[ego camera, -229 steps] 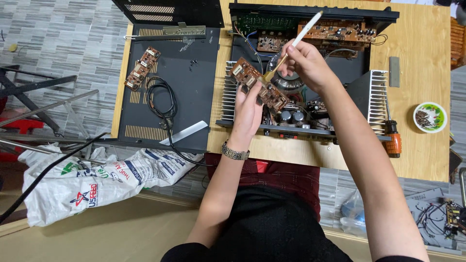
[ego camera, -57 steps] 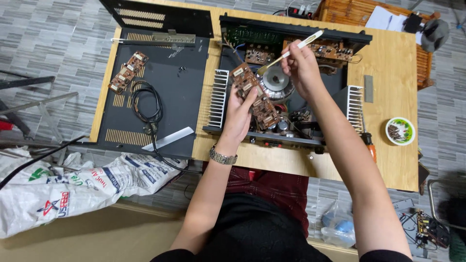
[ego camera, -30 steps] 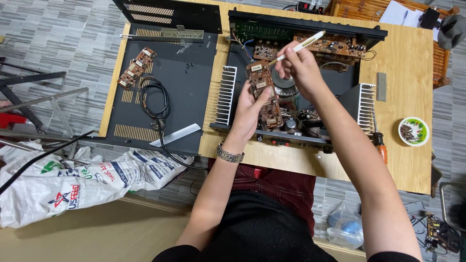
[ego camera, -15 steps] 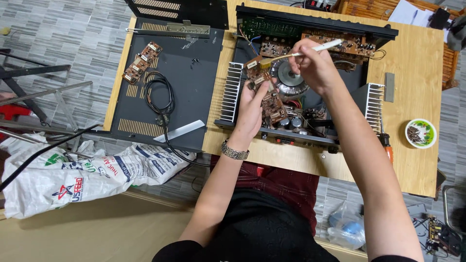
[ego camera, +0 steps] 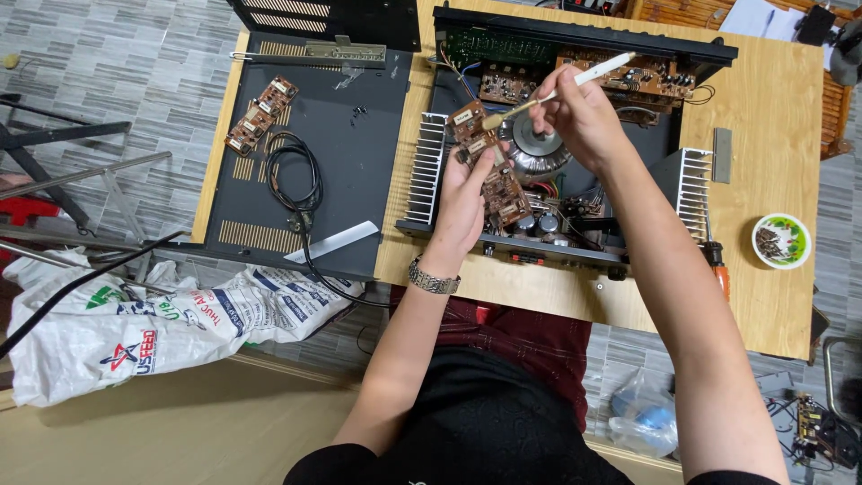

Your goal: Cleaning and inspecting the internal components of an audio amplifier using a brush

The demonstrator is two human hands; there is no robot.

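My left hand grips a long brown circuit board and holds it tilted above an opened amplifier chassis on a wooden table. My right hand holds a white-handled brush; its bristle tip rests on the upper end of the board. A round silver transformer sits just behind the board. Silver heat-sink fins line both sides of the chassis. A metal watch is on my left wrist.
The amplifier's black cover lies left of the chassis with a second brown board, a coiled black cable and a white strip on it. A small bowl of screws and a screwdriver sit at the right. White sacks lie on the floor.
The brush tip has swept along the board's upper end and its handle now points up to the right. My left hand keeps the board in about the same place.
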